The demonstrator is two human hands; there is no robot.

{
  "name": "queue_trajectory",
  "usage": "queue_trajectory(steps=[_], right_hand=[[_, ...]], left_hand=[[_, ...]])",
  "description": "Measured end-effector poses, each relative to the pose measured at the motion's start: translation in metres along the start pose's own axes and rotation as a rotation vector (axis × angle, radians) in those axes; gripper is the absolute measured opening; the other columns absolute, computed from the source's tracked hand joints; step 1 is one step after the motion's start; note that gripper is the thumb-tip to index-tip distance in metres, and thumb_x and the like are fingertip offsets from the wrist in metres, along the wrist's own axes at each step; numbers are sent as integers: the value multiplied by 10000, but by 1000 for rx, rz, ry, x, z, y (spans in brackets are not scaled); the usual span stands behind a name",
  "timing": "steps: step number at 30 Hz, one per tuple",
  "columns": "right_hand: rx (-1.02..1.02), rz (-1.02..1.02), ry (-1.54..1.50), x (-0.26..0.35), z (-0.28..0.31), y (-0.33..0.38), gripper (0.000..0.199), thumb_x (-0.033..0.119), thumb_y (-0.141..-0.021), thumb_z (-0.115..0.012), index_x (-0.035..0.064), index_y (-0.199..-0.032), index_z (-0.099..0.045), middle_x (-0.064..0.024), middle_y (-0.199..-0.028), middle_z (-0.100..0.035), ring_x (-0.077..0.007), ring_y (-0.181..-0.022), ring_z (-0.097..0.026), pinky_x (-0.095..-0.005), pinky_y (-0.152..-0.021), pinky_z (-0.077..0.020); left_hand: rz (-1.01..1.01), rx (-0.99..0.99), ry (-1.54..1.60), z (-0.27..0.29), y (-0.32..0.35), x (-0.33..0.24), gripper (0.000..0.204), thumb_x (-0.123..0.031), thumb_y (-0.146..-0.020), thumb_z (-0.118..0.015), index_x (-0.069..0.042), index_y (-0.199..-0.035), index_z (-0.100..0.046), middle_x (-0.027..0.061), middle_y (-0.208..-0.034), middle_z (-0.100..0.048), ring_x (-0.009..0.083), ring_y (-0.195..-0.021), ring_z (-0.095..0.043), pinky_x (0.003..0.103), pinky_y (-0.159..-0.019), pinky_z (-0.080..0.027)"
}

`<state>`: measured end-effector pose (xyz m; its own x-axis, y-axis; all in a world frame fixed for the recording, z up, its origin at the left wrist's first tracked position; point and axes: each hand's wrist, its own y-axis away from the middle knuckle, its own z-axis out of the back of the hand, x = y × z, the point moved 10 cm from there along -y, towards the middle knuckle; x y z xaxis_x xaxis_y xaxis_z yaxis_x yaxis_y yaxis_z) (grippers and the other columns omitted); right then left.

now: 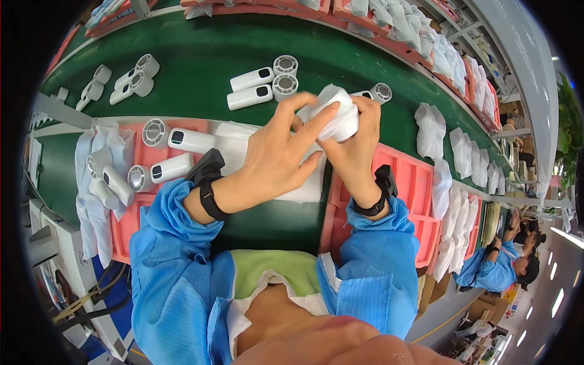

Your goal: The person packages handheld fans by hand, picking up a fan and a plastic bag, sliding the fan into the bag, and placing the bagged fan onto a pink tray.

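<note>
Both hands meet over the middle of the bench, just above the near edge of the green belt [201,55]. Between them is a small white fan [340,118], partly wrapped in a thin white pouch [325,100]. The left hand [274,155] comes in from the lower left with its fingers spread and curled over the near side of the fan, thumb and forefinger pinching the pouch at the top. The right hand [353,149] is closed around the fan from the far right side, fingers wrapped over its top. So both hands are clamped on the same thing, and neither has to reach for it.

The fan's long axis runs roughly from upper left to lower right, and most of its body is hidden by fingers and pouch, so its exact tilt is hard to tell.

Just beside the left wrist lies a pink tray [131,225] with several bare fans lying flat, and a stack of pouches at its left edge. Under the right forearm sits a second pink tray [420,182], with bare room in its compartments; wrapped fans lie along its right side and further up the belt. Two more bare fans [255,88] lie on the belt just beyond the hands.
</note>
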<state>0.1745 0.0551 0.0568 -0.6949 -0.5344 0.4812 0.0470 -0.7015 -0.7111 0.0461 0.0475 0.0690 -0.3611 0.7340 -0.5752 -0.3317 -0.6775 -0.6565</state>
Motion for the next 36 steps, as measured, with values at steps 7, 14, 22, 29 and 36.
queue_trajectory(steps=[7, 14, 22, 29, 36], right_hand=[[121, -148, -689, 14, -12, 1, 777, 102, -625, -805, 5, -1302, -437, -151, -1141, -502, -218, -1102, -522, -324, -776, -487], [402, -67, -270, 5, -22, -1, 502, 95, -705, -744, -12, -1158, -557, -146, -956, -625, -256, -849, -648, -346, -699, -516], [251, -87, 291, 4, -13, 2, 410, 67, -713, -734, -7, -1088, -587, -232, -909, -635, -413, -820, -642, -392, -671, -518], [282, -285, -146, -27, 11, -5, 371, 102, -761, -765, 2, -1066, -579, -104, -840, -657, -242, -692, -644, -343, -586, -497], [7, -658, 320, -199, 109, -17, 483, 200, -805, -745, 36, -1202, -525, -128, -845, -674, -268, -772, -667, -395, -683, -521]], left_hand=[[32, 26, 302, 20, -14, 23, 498, -111, -680, -795, -68, -1149, -632, 136, -1205, -524, 244, -1003, -582, 350, -792, -499], [-39, 12, 777, 40, -23, 21, 420, -177, -726, -822, -109, -1103, -651, 103, -1207, -532, 227, -1137, -508, 370, -951, -405], [57, -259, 360, 46, -10, 28, 274, -163, -711, -826, -110, -943, -691, 101, -1197, -536, 249, -1126, -507, 364, -925, -405], [-9, -310, 77, 54, -28, 28, 153, -101, -735, -792, -81, -837, -680, 106, -1184, -552, 253, -1031, -558, 320, -861, -440], [180, 82, 425, -31, -27, 60, 169, -127, -756, -774, -54, -859, -661, 114, -1076, -600, 231, -868, -609, 288, -738, -477]])
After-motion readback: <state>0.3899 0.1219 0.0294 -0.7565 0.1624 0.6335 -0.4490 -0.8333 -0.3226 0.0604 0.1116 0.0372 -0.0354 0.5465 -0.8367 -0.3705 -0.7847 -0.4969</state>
